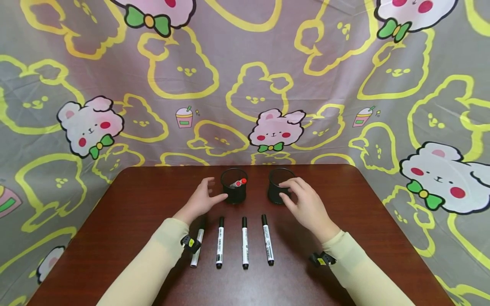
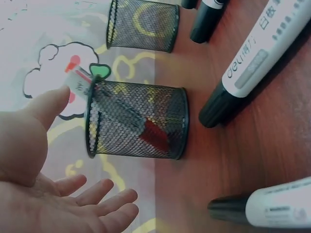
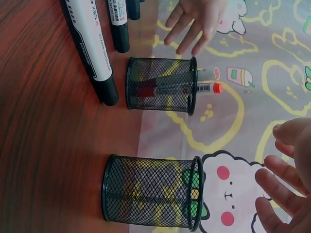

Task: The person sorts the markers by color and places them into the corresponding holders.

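Cartoon-print cloth hangs behind a dark wood-grain table. Left hand, fingers spread, is beside a black mesh pen cup (red-ended markers inside); right hand, likewise spread, by a second mesh cup. Four black-capped whiteboard markers lie nearer the person.

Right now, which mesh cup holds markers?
The left mesh cup in the head view: red-ended markers lean inside it, while the right mesh cup shows none.

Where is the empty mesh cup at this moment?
In the head view, the empty mesh cup stands toward the back of the table, right of the cup holding red-ended pens and beside the right hand.
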Available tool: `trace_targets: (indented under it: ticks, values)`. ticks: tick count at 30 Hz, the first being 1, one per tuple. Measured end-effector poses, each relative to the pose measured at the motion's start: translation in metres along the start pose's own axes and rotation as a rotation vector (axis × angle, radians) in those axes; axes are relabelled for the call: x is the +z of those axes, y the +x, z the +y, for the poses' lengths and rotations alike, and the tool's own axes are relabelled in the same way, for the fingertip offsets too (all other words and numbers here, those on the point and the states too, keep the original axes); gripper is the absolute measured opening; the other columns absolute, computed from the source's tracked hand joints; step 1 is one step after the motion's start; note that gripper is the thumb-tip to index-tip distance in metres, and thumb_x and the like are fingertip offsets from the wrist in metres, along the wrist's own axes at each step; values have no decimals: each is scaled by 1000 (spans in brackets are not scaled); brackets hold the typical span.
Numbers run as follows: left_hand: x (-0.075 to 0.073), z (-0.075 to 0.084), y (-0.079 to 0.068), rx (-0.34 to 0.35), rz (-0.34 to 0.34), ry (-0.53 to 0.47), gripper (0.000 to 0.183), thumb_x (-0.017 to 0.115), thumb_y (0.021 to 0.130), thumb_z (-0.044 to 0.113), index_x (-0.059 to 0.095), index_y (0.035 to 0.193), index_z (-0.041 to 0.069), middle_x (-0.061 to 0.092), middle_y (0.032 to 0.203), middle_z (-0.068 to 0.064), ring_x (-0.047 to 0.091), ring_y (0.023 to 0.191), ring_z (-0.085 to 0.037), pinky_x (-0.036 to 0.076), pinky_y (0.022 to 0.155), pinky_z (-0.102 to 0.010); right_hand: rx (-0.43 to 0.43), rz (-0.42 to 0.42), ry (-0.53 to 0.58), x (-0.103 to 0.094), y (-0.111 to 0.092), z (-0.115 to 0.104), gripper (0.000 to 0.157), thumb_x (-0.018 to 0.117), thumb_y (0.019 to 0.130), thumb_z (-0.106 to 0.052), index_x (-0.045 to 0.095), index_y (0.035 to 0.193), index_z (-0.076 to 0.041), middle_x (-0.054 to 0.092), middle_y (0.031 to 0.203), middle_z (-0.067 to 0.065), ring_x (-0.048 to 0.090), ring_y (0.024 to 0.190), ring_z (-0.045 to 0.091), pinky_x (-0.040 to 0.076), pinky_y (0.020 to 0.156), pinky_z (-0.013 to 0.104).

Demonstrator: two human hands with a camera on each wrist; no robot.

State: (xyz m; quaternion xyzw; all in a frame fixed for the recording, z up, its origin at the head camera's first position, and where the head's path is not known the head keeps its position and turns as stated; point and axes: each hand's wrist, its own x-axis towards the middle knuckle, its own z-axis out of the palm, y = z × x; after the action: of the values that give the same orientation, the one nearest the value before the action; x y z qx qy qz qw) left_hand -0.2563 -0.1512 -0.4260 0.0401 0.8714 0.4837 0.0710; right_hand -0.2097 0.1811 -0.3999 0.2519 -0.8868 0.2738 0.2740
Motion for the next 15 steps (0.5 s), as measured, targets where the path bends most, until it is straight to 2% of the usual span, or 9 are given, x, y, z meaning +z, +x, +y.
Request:
trace_targets:
  ticks: [8, 15]
  values:
    - [-9, 5, -21, 76, 88, 8, 75, 70, 99, 31, 29, 156, 2, 41, 157, -23, 44, 144, -44, 41, 114, -58, -8, 49, 3, -4, -3, 2, 27, 81, 88, -10, 71, 114, -10, 68, 111, 4, 69, 97, 22, 58, 86, 41]
    - [-8, 13, -37, 162, 167, -4, 64, 70, 100, 26, 38, 149, 3, 46, 151, -19, 49, 139, -39, 39, 116, -56, -26, 90, -2, -5, -6, 4, 26, 81, 88, -9, 71, 112, -9, 68, 110, 4, 67, 99, 21, 56, 88, 38]
